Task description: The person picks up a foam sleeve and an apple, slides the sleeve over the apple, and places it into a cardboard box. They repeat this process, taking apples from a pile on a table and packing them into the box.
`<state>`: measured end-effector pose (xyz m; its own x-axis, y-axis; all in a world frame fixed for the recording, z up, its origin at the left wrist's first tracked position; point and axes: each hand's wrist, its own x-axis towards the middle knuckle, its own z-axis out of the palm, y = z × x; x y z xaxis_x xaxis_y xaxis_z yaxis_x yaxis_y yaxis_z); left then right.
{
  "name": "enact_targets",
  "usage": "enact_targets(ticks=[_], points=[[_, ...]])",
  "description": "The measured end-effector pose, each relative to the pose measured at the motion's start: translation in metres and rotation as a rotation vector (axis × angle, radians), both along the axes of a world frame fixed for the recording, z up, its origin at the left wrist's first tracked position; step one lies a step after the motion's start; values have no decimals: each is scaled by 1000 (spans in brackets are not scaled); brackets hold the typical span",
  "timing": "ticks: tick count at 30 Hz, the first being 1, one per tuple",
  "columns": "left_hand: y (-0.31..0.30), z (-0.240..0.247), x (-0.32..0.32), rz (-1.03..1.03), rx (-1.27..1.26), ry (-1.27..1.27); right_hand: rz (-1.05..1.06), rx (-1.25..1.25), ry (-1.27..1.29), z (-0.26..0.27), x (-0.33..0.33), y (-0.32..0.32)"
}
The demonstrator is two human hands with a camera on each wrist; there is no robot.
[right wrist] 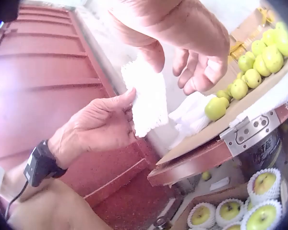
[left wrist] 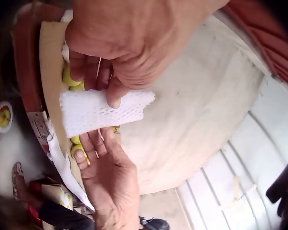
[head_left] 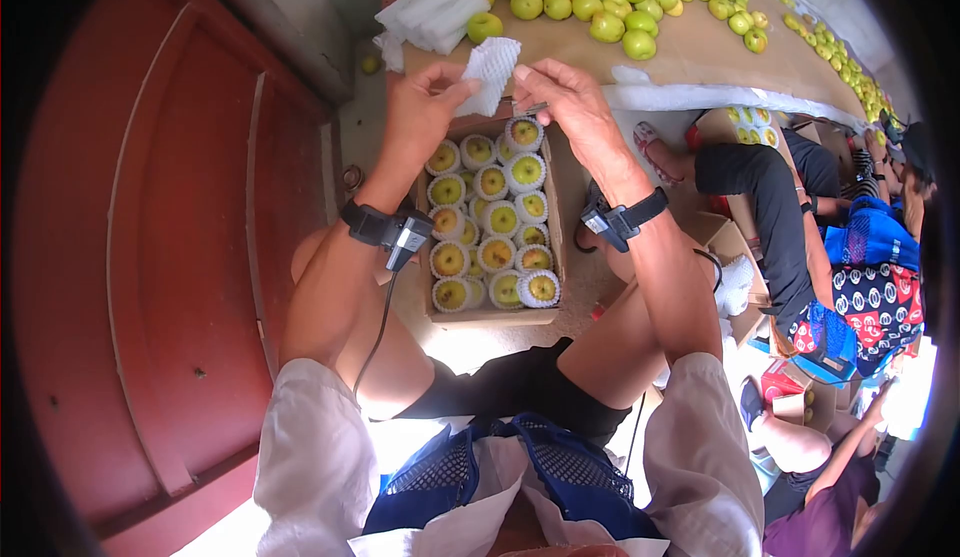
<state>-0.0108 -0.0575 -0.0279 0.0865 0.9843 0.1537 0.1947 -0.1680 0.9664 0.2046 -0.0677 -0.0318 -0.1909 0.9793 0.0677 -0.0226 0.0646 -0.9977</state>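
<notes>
A white foam net sleeve hangs flat over the near table edge. My left hand pinches it, the thumb on its face in the left wrist view. Beside the sleeve's other edge is my right hand, its fingers loose and parted in the right wrist view; the fingertips come right up to the foam. Below both hands stands a cardboard box of apples in foam nets. A stack of white foam sleeves lies on the table by a bare green apple.
Many loose green apples spread over the cardboard-covered table. A red wooden door or panel rises at the left. Other people sit at the right among open cartons. A metal hinge is fixed to the table edge.
</notes>
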Motion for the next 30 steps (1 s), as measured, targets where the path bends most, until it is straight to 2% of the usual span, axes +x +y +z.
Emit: enact_targets(ticks=[6, 15, 19, 22, 25, 28, 30], points=[[-9, 8, 3, 58, 412, 281, 84, -288, 252, 16, -1, -7], [-11, 13, -1, 54, 772, 525, 160, -332, 328, 2, 2, -1], [-20, 20, 5, 13, 866, 563, 98, -257, 336, 1, -4, -4], [-20, 11, 11, -2, 792, 566, 28, -129, 254, -4, -6, 0], [-23, 7, 17, -117, 367, 365, -74, -8, 58, -7, -8, 6], [-27, 11, 21, -229, 162, 79, -207, 133, -83, -13, -15, 7], [-25, 11, 21, -242, 118, 55, -262, 199, -133, -15, -19, 6]])
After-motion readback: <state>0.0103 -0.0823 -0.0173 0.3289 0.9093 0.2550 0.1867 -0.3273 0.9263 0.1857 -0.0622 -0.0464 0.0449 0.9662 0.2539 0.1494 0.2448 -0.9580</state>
